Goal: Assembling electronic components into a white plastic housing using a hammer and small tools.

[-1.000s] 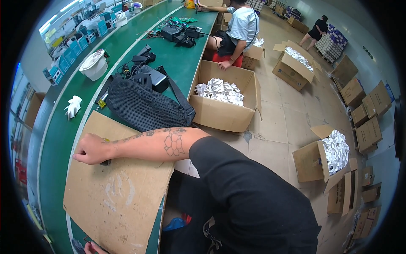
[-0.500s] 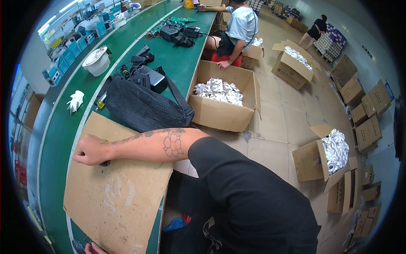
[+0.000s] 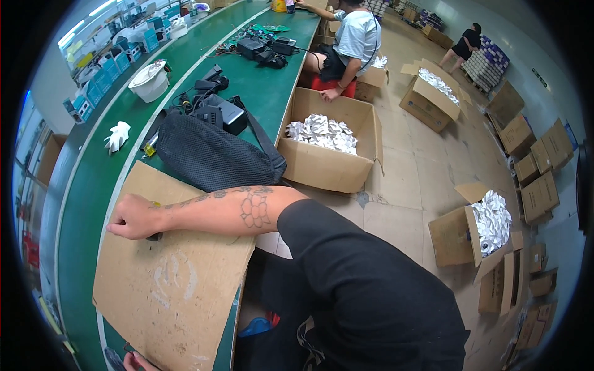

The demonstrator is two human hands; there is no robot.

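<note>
My right hand (image 3: 133, 216) is closed in a fist over the upper part of a worn brown board (image 3: 167, 278). A bit of yellow and a small dark piece show on either side of the wrist, but what the fist holds is hidden. At the lower left edge, only some fingers of my left hand (image 3: 137, 362) show. They are bent at a thin dark piece (image 3: 127, 348) by the board's near corner; its kind cannot be made out. A black mesh bag (image 3: 213, 154) lies just beyond my right forearm.
Black adapters (image 3: 226, 114) and a yellow tool (image 3: 150, 148) lie beyond the board. A white pot (image 3: 150, 83) and white glove (image 3: 117, 137) lie on the green belt. Right of the bench stands a carton (image 3: 328, 167) of white pieces. A seated person (image 3: 356, 40) works farther along.
The white pot and the glove have shifted away along the green belt, toward its far end. My right fist and arm stay almost where they were; the left fingers have barely moved.
</note>
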